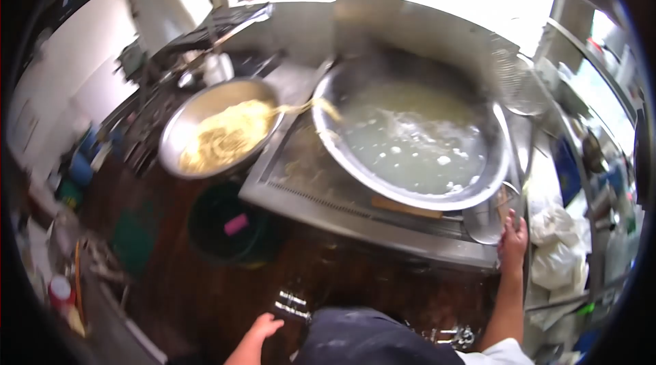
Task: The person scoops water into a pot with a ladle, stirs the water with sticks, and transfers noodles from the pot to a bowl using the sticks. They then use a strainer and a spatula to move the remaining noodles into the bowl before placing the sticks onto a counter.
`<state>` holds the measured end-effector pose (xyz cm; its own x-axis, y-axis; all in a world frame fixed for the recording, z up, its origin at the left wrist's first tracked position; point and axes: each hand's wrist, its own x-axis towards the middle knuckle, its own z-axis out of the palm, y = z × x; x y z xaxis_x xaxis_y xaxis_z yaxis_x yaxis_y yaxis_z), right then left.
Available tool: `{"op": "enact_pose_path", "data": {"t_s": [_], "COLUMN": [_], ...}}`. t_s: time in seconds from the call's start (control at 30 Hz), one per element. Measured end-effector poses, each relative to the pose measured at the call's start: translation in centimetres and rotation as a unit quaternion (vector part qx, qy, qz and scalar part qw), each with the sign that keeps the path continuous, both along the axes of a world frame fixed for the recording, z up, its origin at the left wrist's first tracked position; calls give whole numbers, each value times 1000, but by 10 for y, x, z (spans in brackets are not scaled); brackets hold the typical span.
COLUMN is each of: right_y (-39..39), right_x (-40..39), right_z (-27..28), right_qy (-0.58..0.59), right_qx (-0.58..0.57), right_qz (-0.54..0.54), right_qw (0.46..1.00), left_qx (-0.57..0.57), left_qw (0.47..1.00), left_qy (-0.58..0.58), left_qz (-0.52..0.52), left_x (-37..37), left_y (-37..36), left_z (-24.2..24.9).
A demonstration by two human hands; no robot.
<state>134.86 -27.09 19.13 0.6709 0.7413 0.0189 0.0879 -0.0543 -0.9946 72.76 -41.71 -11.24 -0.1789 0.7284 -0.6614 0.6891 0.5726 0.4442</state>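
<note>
My right hand [514, 234] is closed round the lower end of a long handle that runs up to a wire skimmer [521, 85], beside the pot's right rim. My left hand [265, 326] hangs low over the floor, holding nothing, fingers loosely apart. A wide metal pot [417, 195] contains cloudy, foaming liquid [403, 139]. Left of it, a steel bowl [172, 138] holds a heap of yellow noodles [229, 133]. Several noodle strands stretch from the bowl's edge over the pot's left rim. The skimmer is blurred.
The pot sits on a steel stove counter [301, 167]. On the brown floor [205, 290] stands a dark green tub [205, 225] with a pink object [236, 224] in it. White plastic bags [557, 249] and crowded shelves line the right; cluttered shelving [68, 283] stands left.
</note>
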Motion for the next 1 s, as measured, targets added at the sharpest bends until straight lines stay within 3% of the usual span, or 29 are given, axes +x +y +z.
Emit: {"op": "enact_pose_path", "data": {"t_s": [0.13,0.23,0.3,0.33,0.4,0.43,0.5,0.53,0.6,0.63,0.67,0.7,0.87,1.0], "right_y": [63,137,190,210,261,269,279,284,294,294,290,288,261,242], "right_x": [-3,39,70,78,158,148,113,82,46,40,36,24,-43,-83], "right_z": [14,-14,-36,-47,-157,-167,-162,-144,-128,-128,-130,-124,-94,-73], "right_qy": [-52,-140,-160,-232,-552,-549,-333,-349,-235,-237,-168,-98,-27,214], "right_qx": [-45,-99,-173,-214,-204,-213,-369,-409,-466,-472,-471,-463,-467,-471], "right_qz": [13,-24,-51,-81,-145,-132,-31,6,78,78,133,186,283,320], "right_qw": [997,985,971,946,795,797,867,843,849,846,856,861,837,794], "left_qx": [-98,-55,-56,-69,-56,-55,-85,-97,-115,-126,-138,-163,-205,-172], "left_qw": [993,975,970,968,961,957,947,939,922,917,912,921,948,957], "left_qy": [-29,-69,-98,-101,-55,-65,-60,-67,-94,-89,-83,-76,-98,-92], "left_qz": [65,204,218,221,266,276,305,323,357,367,378,346,222,216], "left_x": [-38,-67,-88,-98,-99,-109,-119,-119,-114,-108,-102,-96,-77,-83], "left_y": [45,69,67,74,79,72,56,58,59,59,57,58,87,135], "left_z": [23,10,12,12,47,49,58,58,65,62,58,57,46,44]}}
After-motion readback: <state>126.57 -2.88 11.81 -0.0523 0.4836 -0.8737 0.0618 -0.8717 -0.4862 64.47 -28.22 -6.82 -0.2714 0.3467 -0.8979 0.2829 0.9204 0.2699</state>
